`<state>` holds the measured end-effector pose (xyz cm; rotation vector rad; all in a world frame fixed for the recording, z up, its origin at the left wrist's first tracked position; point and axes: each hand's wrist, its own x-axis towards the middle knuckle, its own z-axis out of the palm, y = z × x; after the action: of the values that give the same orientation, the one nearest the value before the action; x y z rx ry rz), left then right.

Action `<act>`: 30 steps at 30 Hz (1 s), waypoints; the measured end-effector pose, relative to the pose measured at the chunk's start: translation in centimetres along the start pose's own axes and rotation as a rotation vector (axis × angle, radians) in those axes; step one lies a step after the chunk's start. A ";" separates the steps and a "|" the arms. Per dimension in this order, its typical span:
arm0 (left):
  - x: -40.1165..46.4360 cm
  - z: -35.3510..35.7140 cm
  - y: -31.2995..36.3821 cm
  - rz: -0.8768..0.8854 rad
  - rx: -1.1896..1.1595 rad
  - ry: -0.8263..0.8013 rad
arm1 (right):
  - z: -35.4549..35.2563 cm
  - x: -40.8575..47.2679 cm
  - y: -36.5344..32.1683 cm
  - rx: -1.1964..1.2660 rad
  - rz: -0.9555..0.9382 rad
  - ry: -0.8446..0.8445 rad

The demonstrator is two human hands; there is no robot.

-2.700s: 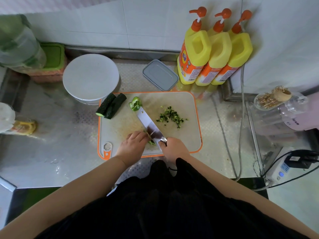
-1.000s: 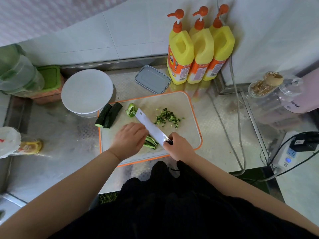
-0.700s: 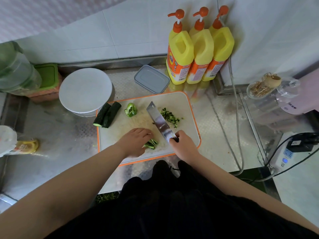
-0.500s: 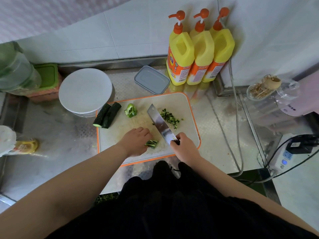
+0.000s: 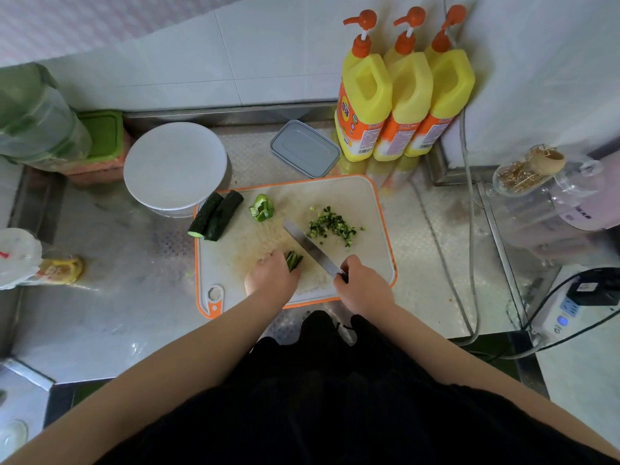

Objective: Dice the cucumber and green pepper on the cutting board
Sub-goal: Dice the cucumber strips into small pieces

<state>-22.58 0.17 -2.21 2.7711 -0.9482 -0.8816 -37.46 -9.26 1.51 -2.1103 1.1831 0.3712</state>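
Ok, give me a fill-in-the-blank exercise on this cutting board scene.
1. The right hand grips the ___.
2. The left hand holds cucumber strips on the ___ board.
3. The diced pile lies ___ of the blade.
4. ___ yellow pump bottles stand by the wall.

Missing: knife; cutting; right; Three

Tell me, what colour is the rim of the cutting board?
Orange, running round the off-white cutting board; the head view shows it clearly.
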 end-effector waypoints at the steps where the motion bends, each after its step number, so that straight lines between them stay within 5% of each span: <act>1: -0.2 0.0 -0.3 0.020 -0.013 0.010 | 0.1 0.1 0.0 -0.026 -0.010 -0.005; 8: -0.9 1.9 -2.0 0.269 -0.126 0.213 | 0.2 -0.1 -0.3 -0.226 -0.176 0.034; 18: 0.0 3.0 -2.4 0.347 -0.182 0.214 | 0.4 0.6 -0.9 -0.433 -0.202 -0.001; 30: 0.1 3.4 -2.8 0.398 -0.193 0.275 | 1.1 1.9 -0.7 -0.245 -0.088 -0.061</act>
<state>-22.87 2.75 -5.82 2.3413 -1.2261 -0.4875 -35.70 -9.49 -0.02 -2.3337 1.0504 0.5604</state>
